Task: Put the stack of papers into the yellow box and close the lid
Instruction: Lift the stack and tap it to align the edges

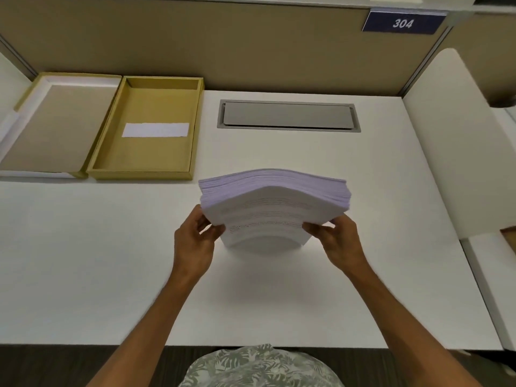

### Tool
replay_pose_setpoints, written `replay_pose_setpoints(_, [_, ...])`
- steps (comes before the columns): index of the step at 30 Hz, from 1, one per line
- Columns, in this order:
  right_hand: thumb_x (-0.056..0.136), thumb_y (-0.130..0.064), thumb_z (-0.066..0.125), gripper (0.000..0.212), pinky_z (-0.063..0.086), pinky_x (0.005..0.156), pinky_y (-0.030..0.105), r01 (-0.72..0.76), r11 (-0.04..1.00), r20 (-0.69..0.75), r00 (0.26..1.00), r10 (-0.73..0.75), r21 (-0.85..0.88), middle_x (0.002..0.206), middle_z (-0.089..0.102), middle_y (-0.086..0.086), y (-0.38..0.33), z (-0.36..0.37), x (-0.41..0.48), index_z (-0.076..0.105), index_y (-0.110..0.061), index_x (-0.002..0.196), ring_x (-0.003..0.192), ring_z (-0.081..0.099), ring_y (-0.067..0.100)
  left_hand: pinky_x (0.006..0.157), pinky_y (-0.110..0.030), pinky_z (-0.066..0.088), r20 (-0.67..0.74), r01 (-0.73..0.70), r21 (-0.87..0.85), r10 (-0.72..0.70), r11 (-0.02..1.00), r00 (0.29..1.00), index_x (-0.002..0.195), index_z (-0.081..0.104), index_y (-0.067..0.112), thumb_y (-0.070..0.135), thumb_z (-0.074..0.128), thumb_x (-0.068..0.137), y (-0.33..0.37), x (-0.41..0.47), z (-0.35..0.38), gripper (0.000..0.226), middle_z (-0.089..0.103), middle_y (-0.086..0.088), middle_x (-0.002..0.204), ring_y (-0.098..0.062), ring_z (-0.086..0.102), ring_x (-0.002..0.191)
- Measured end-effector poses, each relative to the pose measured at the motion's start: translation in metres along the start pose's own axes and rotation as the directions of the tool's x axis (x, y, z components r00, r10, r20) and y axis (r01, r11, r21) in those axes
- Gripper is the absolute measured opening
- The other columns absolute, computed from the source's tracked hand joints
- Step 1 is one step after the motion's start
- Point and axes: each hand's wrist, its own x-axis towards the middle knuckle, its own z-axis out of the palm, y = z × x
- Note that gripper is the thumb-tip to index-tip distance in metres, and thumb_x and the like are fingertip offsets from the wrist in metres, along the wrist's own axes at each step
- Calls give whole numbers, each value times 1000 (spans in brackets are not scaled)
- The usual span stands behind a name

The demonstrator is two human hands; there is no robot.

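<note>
A thick stack of white papers [272, 205] stands on its lower edge on the desk, bowed upward in the middle. My left hand [195, 241] grips its left side and my right hand [339, 241] grips its right side. The yellow box [196, 129] lies open at the back left of the desk, with a white slip of paper on its floor. Its lid [60, 124] lies upside down to the left of the box, touching it.
A white desk [111, 261] runs to a tan partition at the back. A grey cable hatch [287, 115] is set into the desk behind the papers. A white side panel [452, 141] stands on the right. A blue sign reads 304 [402, 23].
</note>
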Motion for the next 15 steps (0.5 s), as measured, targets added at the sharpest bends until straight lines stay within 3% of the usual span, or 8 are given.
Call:
replay_pose_setpoints(3, [88, -7, 75, 41, 57, 81, 19, -18, 1000, 34, 999, 18, -9, 112, 72, -19, 1, 1, 0, 64, -24, 124, 104, 67, 5, 88, -15, 53, 78, -9, 84, 2, 996, 997, 111, 59, 43, -6, 61, 89, -4, 2, -2, 54, 70, 26, 104, 3, 65, 106])
replay_pose_setpoints(6, [85, -9, 79, 50, 54, 76, 9, -36, 998, 74, 996, 39, -43, 107, 69, -35, -8, 0, 4, 61, -43, 118, 100, 67, -6, 91, -17, 53, 118, -10, 120, -4, 993, 993, 126, 56, 27, -4, 62, 91, -1, 8, -1, 47, 68, 18, 112, 0, 63, 107])
replay_pose_setpoints(9, [87, -4, 75, 40, 57, 77, 17, -9, 997, 60, 998, 14, -71, 104, 73, -26, -7, -1, 6, 68, -26, 119, 97, 69, 0, 79, 0, 47, 80, -55, 177, 41, 983, 996, 118, 61, 22, -5, 62, 90, 3, 11, -1, 39, 66, 24, 102, 7, 63, 95])
replay_pose_setpoints(11, [85, 1, 75, 37, 55, 74, 13, 7, 997, 30, 1000, -4, -79, 99, 74, -27, -7, -1, 6, 70, -18, 117, 92, 69, -4, 74, 4, 44, 56, -76, 196, 67, 978, 996, 117, 64, 19, -8, 63, 88, 5, 11, -1, 40, 65, 26, 97, 12, 63, 90])
replay_pose_setpoints(15, [83, 2, 77, 39, 50, 72, 5, 4, 996, 3, 1000, -4, -84, 93, 72, -36, -7, -2, 5, 70, -23, 112, 88, 67, -8, 74, 3, 43, 36, -126, 195, 121, 973, 992, 114, 66, 23, -9, 64, 86, 4, 8, -4, 43, 68, 35, 87, 16, 61, 91])
